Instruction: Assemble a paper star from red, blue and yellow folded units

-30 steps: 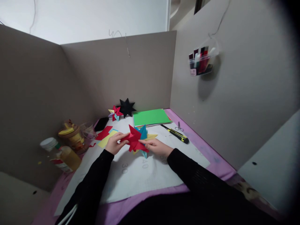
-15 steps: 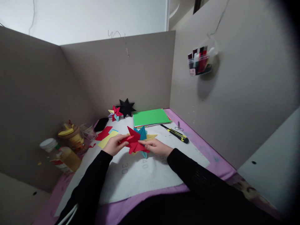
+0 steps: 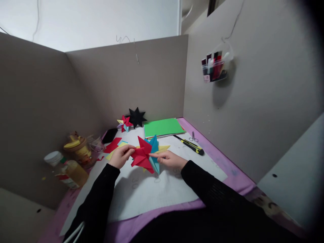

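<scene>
A many-pointed folded paper star [image 3: 141, 157], red in front with blue and yellow points behind, is held up between my hands over the white sheet. My left hand [image 3: 120, 156] pinches a red point at its left side. On the right side, my right hand [image 3: 170, 159] grips the star near its blue points, with the index fingertip against the middle by the red edge. Its other fingers are curled and partly hidden. Red paper [image 3: 112, 145] and yellow paper [image 3: 111, 154] lie behind my left hand.
A utility knife [image 3: 189, 145], small scissors [image 3: 193, 137] and a green paper stack [image 3: 164, 127] lie behind to the right. At the back are a smaller coloured star [image 3: 125, 123], a black star [image 3: 137, 117] and a phone [image 3: 109, 135]. A bottle [image 3: 72, 172] stands left. Grey panels surround the table.
The paper star has turned and tilted, so its red front now faces more to the left and more blue shows. My left hand has shifted slightly left; my right hand has barely moved.
</scene>
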Demonstrator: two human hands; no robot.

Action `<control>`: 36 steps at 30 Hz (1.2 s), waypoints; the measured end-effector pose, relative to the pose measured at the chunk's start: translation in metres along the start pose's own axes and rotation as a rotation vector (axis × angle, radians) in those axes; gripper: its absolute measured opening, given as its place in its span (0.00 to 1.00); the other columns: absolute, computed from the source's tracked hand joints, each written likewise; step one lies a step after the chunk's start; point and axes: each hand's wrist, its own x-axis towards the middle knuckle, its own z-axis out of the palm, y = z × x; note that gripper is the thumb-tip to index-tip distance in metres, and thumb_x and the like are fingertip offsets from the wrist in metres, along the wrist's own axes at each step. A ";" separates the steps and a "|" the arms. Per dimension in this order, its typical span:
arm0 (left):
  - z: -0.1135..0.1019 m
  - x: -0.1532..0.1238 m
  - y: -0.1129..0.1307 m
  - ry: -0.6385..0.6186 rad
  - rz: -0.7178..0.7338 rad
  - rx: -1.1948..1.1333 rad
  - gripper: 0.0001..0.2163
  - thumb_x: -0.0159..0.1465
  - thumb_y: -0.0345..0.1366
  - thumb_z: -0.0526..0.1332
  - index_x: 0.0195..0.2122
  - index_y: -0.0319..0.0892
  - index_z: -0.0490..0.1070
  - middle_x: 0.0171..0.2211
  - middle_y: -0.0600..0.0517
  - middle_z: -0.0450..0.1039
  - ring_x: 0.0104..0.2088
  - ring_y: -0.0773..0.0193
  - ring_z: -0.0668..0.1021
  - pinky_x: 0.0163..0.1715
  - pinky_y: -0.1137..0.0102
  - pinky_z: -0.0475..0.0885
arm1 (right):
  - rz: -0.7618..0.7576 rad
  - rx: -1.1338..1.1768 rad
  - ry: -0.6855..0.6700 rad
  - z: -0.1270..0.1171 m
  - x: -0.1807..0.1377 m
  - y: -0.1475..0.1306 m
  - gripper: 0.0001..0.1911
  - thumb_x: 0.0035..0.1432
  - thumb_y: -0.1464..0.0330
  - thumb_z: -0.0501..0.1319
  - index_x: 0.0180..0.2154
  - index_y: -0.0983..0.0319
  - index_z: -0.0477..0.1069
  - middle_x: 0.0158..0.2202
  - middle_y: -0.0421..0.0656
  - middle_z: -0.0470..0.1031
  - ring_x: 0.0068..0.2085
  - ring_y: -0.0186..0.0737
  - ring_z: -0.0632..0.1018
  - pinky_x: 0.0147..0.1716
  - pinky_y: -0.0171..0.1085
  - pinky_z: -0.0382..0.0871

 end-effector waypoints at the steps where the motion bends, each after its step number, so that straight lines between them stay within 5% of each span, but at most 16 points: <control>1: 0.001 0.000 -0.001 0.003 -0.020 -0.033 0.12 0.60 0.43 0.55 0.33 0.39 0.72 0.16 0.58 0.63 0.16 0.70 0.65 0.17 0.75 0.61 | -0.001 -0.001 0.002 0.000 0.000 0.000 0.26 0.61 0.56 0.52 0.56 0.62 0.64 0.55 0.49 0.68 0.54 0.45 0.72 0.54 0.47 0.62; 8: 0.004 -0.002 -0.003 -0.105 0.005 -0.030 0.10 0.62 0.42 0.54 0.33 0.41 0.68 0.20 0.57 0.66 0.20 0.69 0.69 0.21 0.74 0.65 | 0.009 -0.019 0.002 -0.003 0.000 0.001 0.25 0.61 0.57 0.52 0.55 0.62 0.64 0.55 0.49 0.69 0.52 0.45 0.73 0.52 0.47 0.63; 13: 0.001 0.000 0.001 -0.072 0.094 0.097 0.10 0.60 0.42 0.56 0.32 0.41 0.71 0.26 0.52 0.72 0.26 0.66 0.73 0.27 0.73 0.67 | 0.004 -0.011 -0.007 -0.004 0.000 0.001 0.25 0.61 0.58 0.52 0.55 0.63 0.64 0.53 0.49 0.70 0.51 0.45 0.74 0.52 0.47 0.63; 26: -0.005 0.003 -0.011 0.076 -0.035 -0.089 0.13 0.59 0.45 0.56 0.26 0.40 0.69 0.21 0.54 0.68 0.22 0.69 0.68 0.21 0.75 0.63 | -0.007 -0.006 -0.010 -0.002 0.000 0.000 0.24 0.61 0.58 0.53 0.55 0.63 0.65 0.52 0.49 0.71 0.51 0.44 0.73 0.51 0.44 0.64; 36: 0.009 -0.001 0.004 0.013 -0.005 -0.077 0.10 0.56 0.43 0.60 0.31 0.40 0.69 0.26 0.53 0.72 0.25 0.66 0.73 0.26 0.73 0.68 | -0.003 -0.002 0.026 -0.006 -0.001 -0.002 0.24 0.61 0.58 0.53 0.55 0.61 0.65 0.52 0.50 0.71 0.49 0.44 0.75 0.51 0.47 0.65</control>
